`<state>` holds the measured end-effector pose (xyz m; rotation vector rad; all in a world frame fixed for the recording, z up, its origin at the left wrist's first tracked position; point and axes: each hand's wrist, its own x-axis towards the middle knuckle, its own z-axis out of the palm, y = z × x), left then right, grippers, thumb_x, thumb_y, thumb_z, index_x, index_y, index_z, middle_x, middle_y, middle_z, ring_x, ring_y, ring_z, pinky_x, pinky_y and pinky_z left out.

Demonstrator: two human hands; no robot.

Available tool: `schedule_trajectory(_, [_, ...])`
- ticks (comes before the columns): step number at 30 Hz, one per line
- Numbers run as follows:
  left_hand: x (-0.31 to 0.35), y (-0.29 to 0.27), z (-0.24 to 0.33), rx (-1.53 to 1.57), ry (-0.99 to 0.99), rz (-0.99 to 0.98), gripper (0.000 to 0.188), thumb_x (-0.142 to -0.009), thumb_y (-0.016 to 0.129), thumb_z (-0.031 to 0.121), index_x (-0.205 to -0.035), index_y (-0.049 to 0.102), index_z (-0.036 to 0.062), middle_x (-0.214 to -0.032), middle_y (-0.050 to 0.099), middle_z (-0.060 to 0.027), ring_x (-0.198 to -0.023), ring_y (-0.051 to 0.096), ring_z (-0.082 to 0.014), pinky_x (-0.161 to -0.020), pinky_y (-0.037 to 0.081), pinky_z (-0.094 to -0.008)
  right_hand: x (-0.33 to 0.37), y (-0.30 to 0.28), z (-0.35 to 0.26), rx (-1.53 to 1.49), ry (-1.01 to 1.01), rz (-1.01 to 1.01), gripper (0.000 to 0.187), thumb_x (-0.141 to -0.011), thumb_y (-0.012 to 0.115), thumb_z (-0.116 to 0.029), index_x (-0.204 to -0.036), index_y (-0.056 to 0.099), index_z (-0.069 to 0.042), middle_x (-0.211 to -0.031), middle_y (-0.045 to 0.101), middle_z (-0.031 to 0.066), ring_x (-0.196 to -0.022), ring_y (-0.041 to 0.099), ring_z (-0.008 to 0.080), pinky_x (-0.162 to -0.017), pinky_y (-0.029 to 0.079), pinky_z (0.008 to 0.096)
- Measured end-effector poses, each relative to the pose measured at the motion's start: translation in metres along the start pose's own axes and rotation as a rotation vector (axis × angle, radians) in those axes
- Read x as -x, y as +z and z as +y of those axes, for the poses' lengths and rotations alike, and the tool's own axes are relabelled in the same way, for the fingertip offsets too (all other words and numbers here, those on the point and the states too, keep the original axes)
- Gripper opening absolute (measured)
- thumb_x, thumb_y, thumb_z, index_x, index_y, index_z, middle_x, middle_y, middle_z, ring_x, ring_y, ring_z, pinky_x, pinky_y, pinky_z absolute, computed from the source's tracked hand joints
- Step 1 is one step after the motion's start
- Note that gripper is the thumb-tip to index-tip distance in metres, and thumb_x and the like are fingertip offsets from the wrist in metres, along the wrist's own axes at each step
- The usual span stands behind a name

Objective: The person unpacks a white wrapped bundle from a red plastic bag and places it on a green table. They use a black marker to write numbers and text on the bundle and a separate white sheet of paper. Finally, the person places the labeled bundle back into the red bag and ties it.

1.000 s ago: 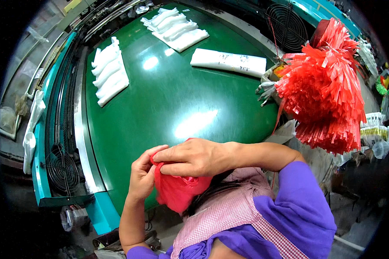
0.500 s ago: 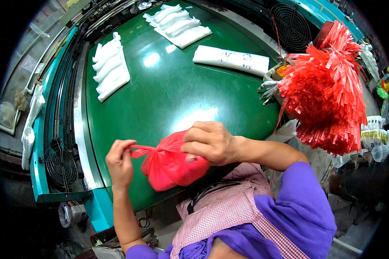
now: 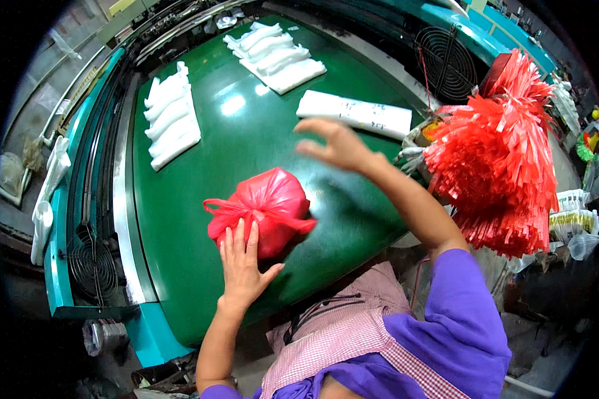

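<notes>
A knotted red plastic bag [image 3: 273, 193], plump with contents I cannot make out, sits on the green table top [image 3: 339, 206]. My left hand [image 3: 241, 266] lies on its near side with the fingers spread flat against the plastic. Up and to the right, my right hand [image 3: 333, 145] is in the air over the table, apart from the bag, its fingers stretched out and nothing in them. Just beyond that hand lies a rolled white bundle [image 3: 366, 114] with handwriting on it.
White folded bags lie in a left stack [image 3: 172, 120] and a far stack [image 3: 276, 56]. A big bunch of red plastic strips [image 3: 492, 159] hangs at the right. Round black fan guards [image 3: 94, 267] flank the table, with teal machine frames along its sides.
Both hands have let go of the bag's tied ends. The bag now rests farther from me on the table. My right hand has risen away toward the white bundle; my left has moved onto the bag.
</notes>
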<state>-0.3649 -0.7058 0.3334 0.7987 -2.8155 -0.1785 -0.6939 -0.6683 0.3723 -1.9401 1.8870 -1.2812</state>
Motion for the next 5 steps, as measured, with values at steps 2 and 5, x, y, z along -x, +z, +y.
schedule_trajectory(2, [-0.008,0.025,-0.01,-0.022,-0.002,0.052,0.104,-0.065,0.082,0.035,-0.148,0.025,0.0118,-0.15,0.029,-0.0165,-0.134,0.03,-0.0416,-0.11,0.024,-0.0555,-0.012,-0.036,0.078,0.431,0.232,0.111,0.059,-0.079,0.071,-0.023,-0.129,0.051,0.0,-0.133,0.05,0.0222,-0.124,0.049,0.0334,-0.104,0.039,0.0385])
schedule_trajectory(5, [-0.01,0.049,-0.038,0.07,-0.068,0.063,0.106,-0.065,0.082,0.031,-0.15,0.02,0.0135,-0.149,0.03,-0.0147,-0.135,0.03,-0.04,-0.11,0.023,-0.058,-0.017,-0.071,0.125,0.746,0.602,-0.129,0.078,-0.075,0.073,-0.023,-0.143,0.036,-0.012,-0.141,0.043,0.0164,-0.128,0.04,0.0408,-0.104,0.034,0.0587])
